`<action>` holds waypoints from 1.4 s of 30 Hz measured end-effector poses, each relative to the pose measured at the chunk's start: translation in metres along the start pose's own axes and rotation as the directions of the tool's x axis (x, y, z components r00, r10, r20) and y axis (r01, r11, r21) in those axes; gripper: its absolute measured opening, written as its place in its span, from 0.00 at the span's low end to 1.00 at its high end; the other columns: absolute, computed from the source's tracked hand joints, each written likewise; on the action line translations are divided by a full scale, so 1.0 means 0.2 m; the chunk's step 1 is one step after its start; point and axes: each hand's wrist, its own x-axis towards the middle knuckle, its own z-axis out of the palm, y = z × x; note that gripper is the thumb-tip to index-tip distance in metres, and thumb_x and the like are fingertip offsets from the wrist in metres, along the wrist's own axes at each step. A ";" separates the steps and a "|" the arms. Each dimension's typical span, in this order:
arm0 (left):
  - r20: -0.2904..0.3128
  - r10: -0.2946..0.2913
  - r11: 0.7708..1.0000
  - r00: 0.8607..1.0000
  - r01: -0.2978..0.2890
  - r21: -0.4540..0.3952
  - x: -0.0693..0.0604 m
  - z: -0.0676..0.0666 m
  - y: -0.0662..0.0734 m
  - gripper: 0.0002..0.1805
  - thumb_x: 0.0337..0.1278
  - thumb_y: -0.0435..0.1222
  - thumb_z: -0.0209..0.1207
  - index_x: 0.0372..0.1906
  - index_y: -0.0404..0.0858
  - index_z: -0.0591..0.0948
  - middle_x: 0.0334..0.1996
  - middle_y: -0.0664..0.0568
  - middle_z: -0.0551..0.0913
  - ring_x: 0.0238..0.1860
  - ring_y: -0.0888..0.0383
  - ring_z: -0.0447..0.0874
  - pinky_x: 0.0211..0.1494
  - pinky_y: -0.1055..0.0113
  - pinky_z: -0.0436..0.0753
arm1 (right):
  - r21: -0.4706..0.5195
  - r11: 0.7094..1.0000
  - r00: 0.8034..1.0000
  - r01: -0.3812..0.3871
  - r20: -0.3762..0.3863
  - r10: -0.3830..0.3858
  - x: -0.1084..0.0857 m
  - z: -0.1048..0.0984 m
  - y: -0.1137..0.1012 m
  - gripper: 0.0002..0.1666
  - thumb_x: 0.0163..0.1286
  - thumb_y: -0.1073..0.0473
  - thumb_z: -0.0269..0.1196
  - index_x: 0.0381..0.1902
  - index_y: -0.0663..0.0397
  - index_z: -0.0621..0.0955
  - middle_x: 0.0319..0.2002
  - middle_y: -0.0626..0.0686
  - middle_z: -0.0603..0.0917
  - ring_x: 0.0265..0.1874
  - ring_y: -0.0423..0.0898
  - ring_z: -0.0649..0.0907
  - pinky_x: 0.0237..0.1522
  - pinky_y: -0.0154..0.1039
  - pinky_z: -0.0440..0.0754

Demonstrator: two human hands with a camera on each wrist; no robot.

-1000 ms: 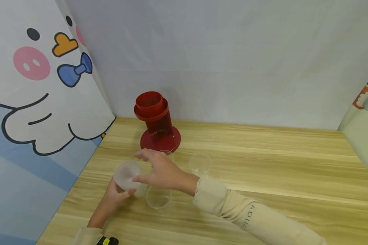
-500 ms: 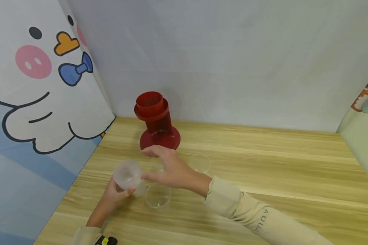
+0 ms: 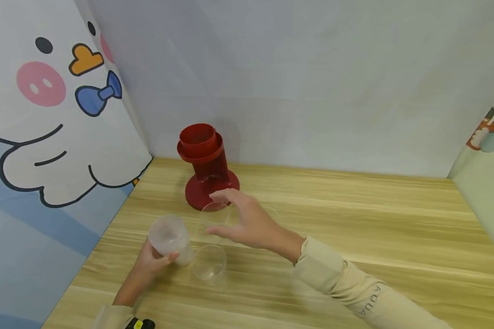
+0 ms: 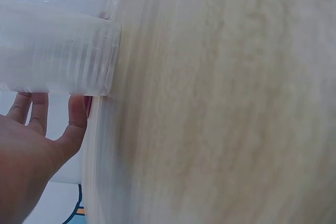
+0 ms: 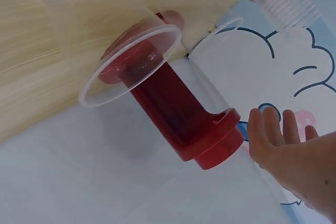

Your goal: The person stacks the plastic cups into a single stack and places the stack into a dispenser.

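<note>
My left hand grips a stack of nested clear plastic cups at the left of the table. In the left wrist view its fingers lie along the side of the ribbed stack. My right hand, holding nothing, hovers with thumb and fingers spread beside a single clear cup. Whether it touches that cup cannot be told. Another clear cup stands upright just right of the stack. Behind my right hand a third cup is mostly hidden, with part of its rim showing.
A red holder with a round base and collared top stands at the back left, near the white rear wall. A cartoon-printed panel borders the left side. Wood-grain tabletop stretches to the right.
My right hand has moved right, away from the stack, with its fingers spread. My left hand has stayed in place with the stack, which stands a little more upright.
</note>
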 end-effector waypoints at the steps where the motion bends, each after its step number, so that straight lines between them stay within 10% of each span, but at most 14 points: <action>1: -0.004 0.002 1.000 1.000 -0.002 -0.001 0.00 0.00 0.00 0.37 0.48 0.26 0.63 0.64 0.29 0.59 0.50 0.46 0.71 0.46 0.67 0.72 0.49 0.73 0.71 | -0.010 1.000 1.000 -0.011 -0.001 0.011 -0.01 -0.01 0.00 0.36 0.52 0.53 0.74 0.57 0.57 0.75 0.52 0.48 0.79 0.49 0.40 0.77 0.54 0.34 0.72; 42: 0.042 0.004 0.998 0.999 -0.002 -0.055 -0.01 -0.03 0.02 0.38 0.49 0.25 0.61 0.66 0.30 0.57 0.51 0.49 0.68 0.47 0.67 0.72 0.49 0.74 0.71 | -0.011 0.972 0.962 -0.234 -0.147 0.230 -0.23 -0.16 0.18 0.40 0.52 0.49 0.74 0.61 0.50 0.72 0.58 0.49 0.75 0.58 0.48 0.73 0.56 0.53 0.70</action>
